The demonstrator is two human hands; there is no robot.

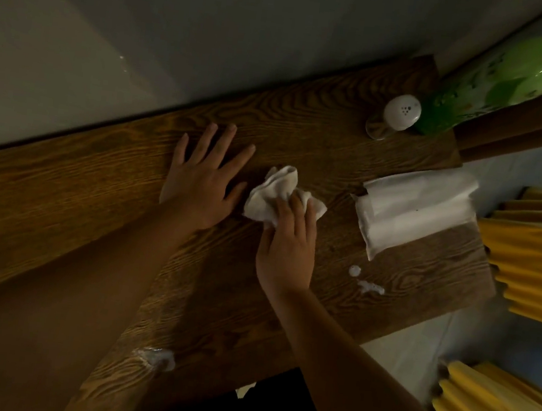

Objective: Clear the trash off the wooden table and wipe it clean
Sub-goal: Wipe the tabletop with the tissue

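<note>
My right hand [287,241] presses a crumpled, stained white tissue [273,192] onto the middle of the dark wooden table [63,181], fingers closed over its near edge. Just left of it, my left hand [203,180] lies flat on the wood with fingers spread, holding nothing. White foamy smears sit on the table to the right of my right wrist [364,282] and near the front edge [157,358].
A white pack of tissues [414,208] lies at the table's right end. A small jar with a white perforated lid [398,115] and a green bottle [500,79] stand at the far right corner. Yellow pleated fabric [533,262] hangs beside the right edge. A grey wall runs behind.
</note>
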